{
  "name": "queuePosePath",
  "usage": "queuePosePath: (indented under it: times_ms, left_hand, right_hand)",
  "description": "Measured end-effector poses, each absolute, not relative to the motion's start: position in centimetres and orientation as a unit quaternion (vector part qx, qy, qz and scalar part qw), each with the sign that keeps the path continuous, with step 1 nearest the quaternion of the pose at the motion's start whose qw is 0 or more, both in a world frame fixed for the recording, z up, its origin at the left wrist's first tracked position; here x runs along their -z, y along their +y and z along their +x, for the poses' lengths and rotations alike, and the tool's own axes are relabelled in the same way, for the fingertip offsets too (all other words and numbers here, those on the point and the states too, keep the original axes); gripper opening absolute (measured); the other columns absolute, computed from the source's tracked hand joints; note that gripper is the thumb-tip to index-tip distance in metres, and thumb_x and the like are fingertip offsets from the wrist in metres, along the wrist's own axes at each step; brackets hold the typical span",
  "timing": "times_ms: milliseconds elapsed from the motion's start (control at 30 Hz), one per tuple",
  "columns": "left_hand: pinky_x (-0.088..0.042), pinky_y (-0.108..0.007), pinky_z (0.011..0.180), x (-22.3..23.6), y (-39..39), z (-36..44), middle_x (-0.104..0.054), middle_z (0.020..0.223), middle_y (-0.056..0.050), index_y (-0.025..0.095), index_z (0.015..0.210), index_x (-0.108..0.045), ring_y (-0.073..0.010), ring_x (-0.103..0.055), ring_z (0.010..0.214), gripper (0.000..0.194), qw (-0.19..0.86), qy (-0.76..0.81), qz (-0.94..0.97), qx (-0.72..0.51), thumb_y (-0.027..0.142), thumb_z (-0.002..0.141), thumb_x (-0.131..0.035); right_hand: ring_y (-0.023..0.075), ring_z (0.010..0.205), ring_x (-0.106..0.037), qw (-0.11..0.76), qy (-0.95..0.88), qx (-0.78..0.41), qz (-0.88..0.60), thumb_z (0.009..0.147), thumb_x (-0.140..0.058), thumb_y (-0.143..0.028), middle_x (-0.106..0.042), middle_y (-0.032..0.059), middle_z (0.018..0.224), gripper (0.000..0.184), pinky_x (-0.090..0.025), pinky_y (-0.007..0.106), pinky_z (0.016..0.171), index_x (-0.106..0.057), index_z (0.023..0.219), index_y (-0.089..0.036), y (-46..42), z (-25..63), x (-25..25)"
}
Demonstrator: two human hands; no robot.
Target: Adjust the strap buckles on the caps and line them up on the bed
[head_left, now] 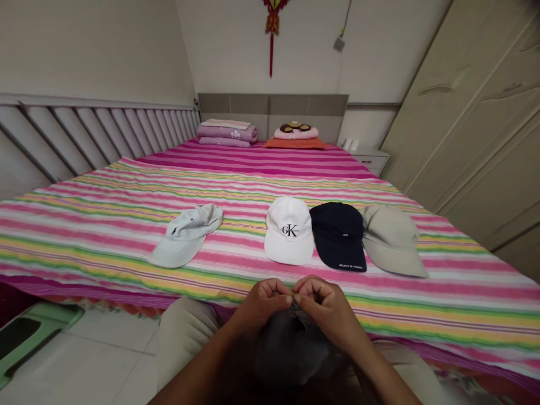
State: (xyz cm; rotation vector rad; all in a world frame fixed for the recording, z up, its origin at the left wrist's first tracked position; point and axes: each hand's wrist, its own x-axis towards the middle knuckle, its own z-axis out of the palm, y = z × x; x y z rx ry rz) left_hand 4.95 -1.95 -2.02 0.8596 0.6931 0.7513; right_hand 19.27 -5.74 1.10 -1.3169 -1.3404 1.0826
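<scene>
Close to my body, a dark grey cap (291, 349) hangs over my lap, its lower part in shadow and blurred. A small dark gap shows in it just below my fingertips. My left hand (265, 301) pinches its top edge between thumb and fingers. Almost touching it, my right hand (318, 304) pinches the same edge from the other side. On the bed ahead, a white cap (291, 247), a navy cap (337, 236) and a beige cap (392, 239) sit side by side. Farther left, a pale grey cap (185, 233) lies turned on its side.
The caps rest on a striped bedspread (240, 247) whose near edge meets my knees. A green plastic stool (37, 332) stands on the tiled floor at left. Folded bedding (228, 135) is stacked by the headboard. A slatted rail (105, 129) borders the bed's left side.
</scene>
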Motion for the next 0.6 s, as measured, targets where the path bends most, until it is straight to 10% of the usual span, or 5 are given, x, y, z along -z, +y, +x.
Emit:
queuePosePath:
  times_ms: [600]
  left_hand:
    - [-0.036,-0.022,0.051,3.3,-1.8,4.7,-0.064,0.057,-0.004,0.010,0.066,-0.061,-0.0094,-0.053,0.048,0.019,0.834,0.272,0.352,-0.327,0.022,0.058,-0.073]
  right_hand:
    - [0.0082,0.048,-0.044,0.445,-0.528,-0.516,-0.507,0.065,-0.063,-0.034,-0.050,-0.0003,0.065,0.021,-0.033,0.023,0.045,-0.063,0.060,-0.014,-5.7,20.4,-1.2]
